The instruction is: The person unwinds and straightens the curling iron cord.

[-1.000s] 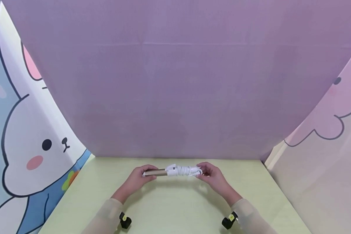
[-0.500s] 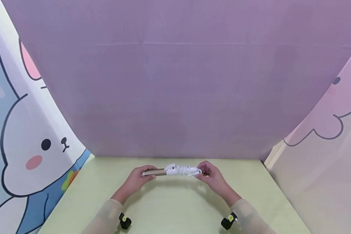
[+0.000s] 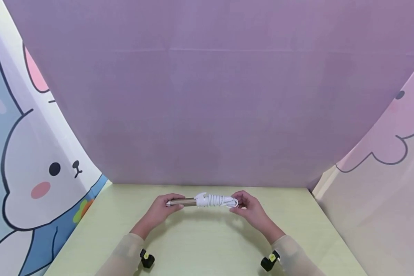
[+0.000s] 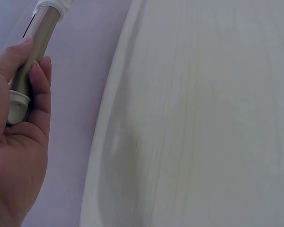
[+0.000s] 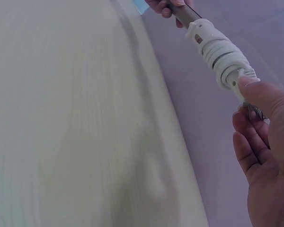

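A curling iron (image 3: 201,200) with a gold-brown barrel and a white handle is held level above the table. Its white cord (image 3: 215,200) is wound round the handle in several turns. My left hand (image 3: 160,209) grips the barrel near its white tip; in the left wrist view, thumb and fingers curl round the barrel (image 4: 42,33). At the other end my right hand (image 3: 253,211) pinches the handle end and cord loop between thumb and fingers. In the right wrist view the thumb lies on the handle's end, close to the wound cord (image 5: 225,56).
Beneath the hands lies a pale yellow-green wood-grain table (image 3: 207,245). A purple panel (image 3: 207,115) rises behind its back edge. Cartoon-printed curtains flank it, with a rabbit (image 3: 38,161) at left. Small black wrist devices (image 3: 147,260) hang at both sleeves.
The curling iron has shifted very slightly left and turned a little about its length, so the cord loop by the right hand shows more. Both hands keep their hold.
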{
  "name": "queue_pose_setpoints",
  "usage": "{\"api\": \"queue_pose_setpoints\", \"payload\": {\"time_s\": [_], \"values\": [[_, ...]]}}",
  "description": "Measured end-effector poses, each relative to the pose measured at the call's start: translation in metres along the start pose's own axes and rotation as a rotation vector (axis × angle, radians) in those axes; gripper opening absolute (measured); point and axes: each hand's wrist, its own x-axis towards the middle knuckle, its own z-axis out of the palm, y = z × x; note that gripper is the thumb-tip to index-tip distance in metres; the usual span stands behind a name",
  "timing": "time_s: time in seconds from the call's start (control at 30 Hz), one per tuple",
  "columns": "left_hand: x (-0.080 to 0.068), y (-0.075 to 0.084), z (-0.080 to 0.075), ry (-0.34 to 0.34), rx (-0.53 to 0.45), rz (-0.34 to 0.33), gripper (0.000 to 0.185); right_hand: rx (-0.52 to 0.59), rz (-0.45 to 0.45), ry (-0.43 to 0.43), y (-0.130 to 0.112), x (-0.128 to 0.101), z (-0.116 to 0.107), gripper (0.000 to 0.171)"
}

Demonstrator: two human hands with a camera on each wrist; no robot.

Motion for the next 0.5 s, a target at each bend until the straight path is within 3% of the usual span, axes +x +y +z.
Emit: {"api": "queue_pose_setpoints", "payload": {"time_s": [0.3,0.5], "values": [[-0.0018,0.0023,-0.0001,-0.004,-0.113,0.002,0.041,-0.02,-0.056,0.013,0.0004,0.0002,0.0013,0.037],[-0.002,0.0057,0.0016,0.046,-0.105,-0.022,0.037,-0.004,-0.011,0.049,-0.0014,-0.0012,0.0033,0.031]]}}
